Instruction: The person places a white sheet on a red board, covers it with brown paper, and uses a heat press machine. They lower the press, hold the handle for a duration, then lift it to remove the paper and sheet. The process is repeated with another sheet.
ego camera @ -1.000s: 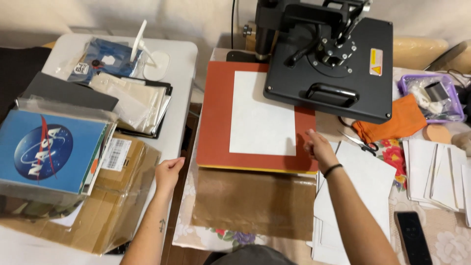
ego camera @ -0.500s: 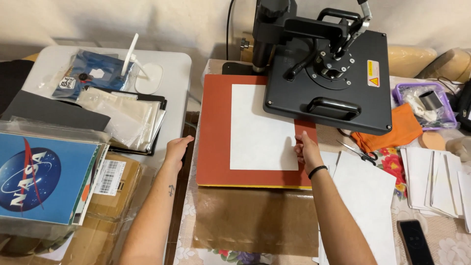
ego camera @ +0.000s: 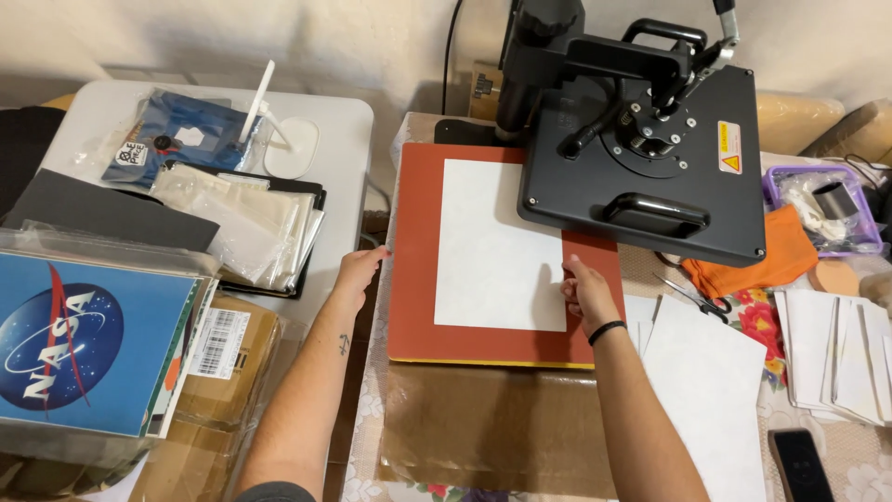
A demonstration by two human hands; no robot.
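Note:
A white sheet (ego camera: 497,246) lies on the red pad (ego camera: 413,270) of a black heat press (ego camera: 641,139), whose top plate is swung off to the right. My right hand (ego camera: 583,290) rests its fingertips on the sheet's right edge, fingers curled, holding nothing. My left hand (ego camera: 358,272) reaches to the pad's left edge with fingers together, touching or nearly touching it. A brown translucent sheet (ego camera: 497,428) lies in front of the pad.
A white side table (ego camera: 348,130) at left carries plastic bags (ego camera: 246,228), a blue printed sheet (ego camera: 84,349) and a cardboard box (ego camera: 228,358). At right lie white paper sheets (ego camera: 711,381), scissors (ego camera: 692,297), orange cloth (ego camera: 767,260), a purple tray (ego camera: 822,209) and a phone (ego camera: 799,465).
My left hand has moved up from the box area to the pad's left edge. My right hand stayed on the sheet's right edge, sliding slightly up.

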